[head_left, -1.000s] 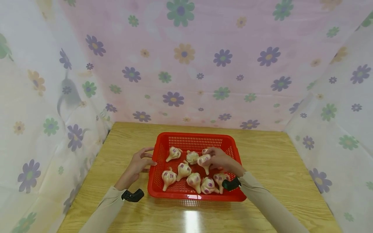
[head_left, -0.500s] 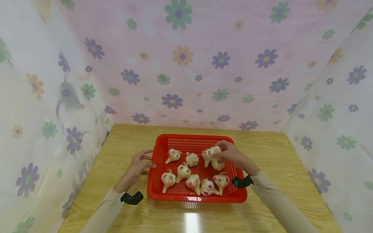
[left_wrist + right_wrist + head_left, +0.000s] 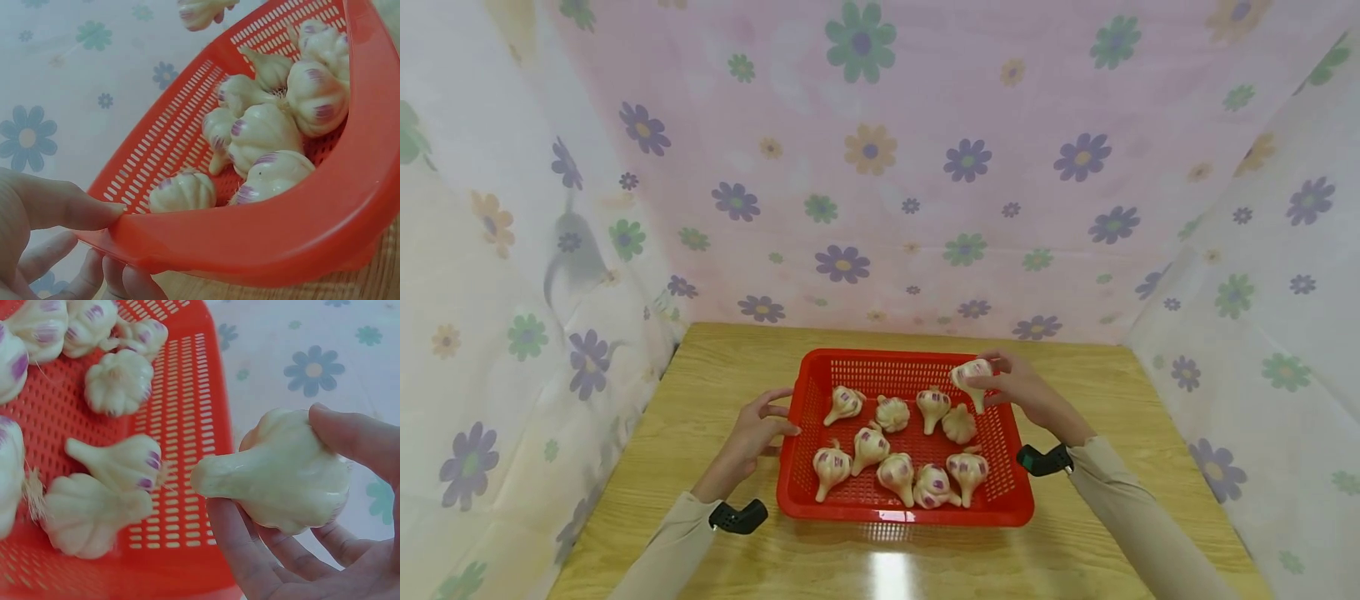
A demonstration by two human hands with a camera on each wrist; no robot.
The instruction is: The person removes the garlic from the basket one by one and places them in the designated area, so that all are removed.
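Note:
My right hand (image 3: pixel 1026 392) holds a garlic bulb (image 3: pixel 972 375) above the back right corner of a red plastic basket (image 3: pixel 898 516). In the right wrist view the thumb lies on one side of this pale bulb (image 3: pixel 294 472) and the fingers curl under it, its stem pointing left. At the basket's left side my left hand (image 3: pixel 752 433) grips the rim. Its thumb (image 3: pixel 69 203) is on top and its fingers are underneath in the left wrist view. Several more bulbs with purple patches lie in the basket, among them a garlic bulb (image 3: pixel 933 405) near the back.
The basket stands on a wooden table (image 3: pixel 730 367), with tabletop showing on both sides. Flower-patterned cloth (image 3: pixel 880 208) hangs behind and along both sides. Black wrist cameras sit on both sleeves, one camera (image 3: pixel 739 517) on the left.
My right hand has carried a garlic bulb from the middle of the basket up and right to its back right corner. The left hand keeps its grip on the rim.

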